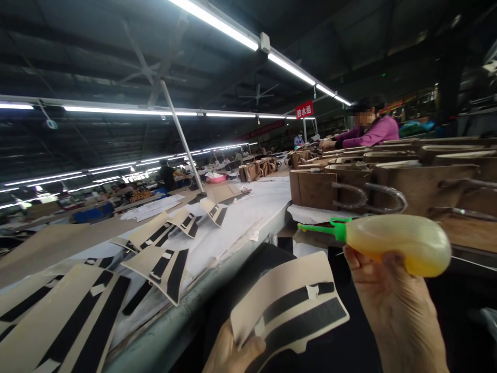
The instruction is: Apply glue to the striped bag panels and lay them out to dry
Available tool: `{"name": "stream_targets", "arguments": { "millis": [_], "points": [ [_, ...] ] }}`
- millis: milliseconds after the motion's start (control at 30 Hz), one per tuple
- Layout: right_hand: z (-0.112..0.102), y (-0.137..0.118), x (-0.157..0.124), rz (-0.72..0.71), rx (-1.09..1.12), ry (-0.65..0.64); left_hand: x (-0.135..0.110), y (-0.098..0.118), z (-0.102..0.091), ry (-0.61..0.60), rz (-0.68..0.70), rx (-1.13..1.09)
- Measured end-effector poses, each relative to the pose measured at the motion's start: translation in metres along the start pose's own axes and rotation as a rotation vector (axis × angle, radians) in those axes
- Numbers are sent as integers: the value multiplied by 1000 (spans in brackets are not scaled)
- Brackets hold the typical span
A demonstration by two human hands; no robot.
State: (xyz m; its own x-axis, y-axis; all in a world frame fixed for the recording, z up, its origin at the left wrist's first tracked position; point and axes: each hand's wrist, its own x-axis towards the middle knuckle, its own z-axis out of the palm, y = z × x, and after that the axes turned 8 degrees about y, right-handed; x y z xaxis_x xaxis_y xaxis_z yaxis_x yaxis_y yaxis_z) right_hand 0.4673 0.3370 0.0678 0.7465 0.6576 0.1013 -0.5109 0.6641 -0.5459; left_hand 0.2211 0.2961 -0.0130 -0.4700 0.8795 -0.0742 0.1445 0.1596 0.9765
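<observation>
My left hand (236,349) pinches the lower left edge of a curved beige panel (289,290). Two black strips run along the panel, and small whitish tabs stick to it. In my right hand (399,305) lies a squeeze bottle (399,243) of yellowish liquid, my fingers wrapped round it from below. The bottle is held sideways, its green nozzle (318,228) pointing left. The nozzle is above the panel and apart from it. Similar beige panels with black strips (159,272) lie on the table to the left.
A long table (248,228) with a white covering runs away from me, its edge between the panels and my lap. Brown bags with plastic-wrapped handles (318,189) stand in rows at the right. Behind them a person in a purple top (373,129) works. A pole (182,134) rises beyond the table.
</observation>
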Motion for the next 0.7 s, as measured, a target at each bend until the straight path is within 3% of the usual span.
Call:
{"name": "stream_targets", "arguments": {
  "millis": [100,200,333,467,700],
  "points": [
    [-3,8,3,60,-31,-9,5,4,14,-65,52,-9],
    [-9,17,4,78,-75,-70,11,3,33,-91,54,-161],
    [-13,21,-4,24,-247,-195,13,6,49,-56,-56,-365],
    [-9,14,-22,-24,-325,-238,1,28,59,-102,-172,-582],
    [-15,14,-41,6,-414,-335,-19,65,65,-347,-11,-768]
  ]
}}
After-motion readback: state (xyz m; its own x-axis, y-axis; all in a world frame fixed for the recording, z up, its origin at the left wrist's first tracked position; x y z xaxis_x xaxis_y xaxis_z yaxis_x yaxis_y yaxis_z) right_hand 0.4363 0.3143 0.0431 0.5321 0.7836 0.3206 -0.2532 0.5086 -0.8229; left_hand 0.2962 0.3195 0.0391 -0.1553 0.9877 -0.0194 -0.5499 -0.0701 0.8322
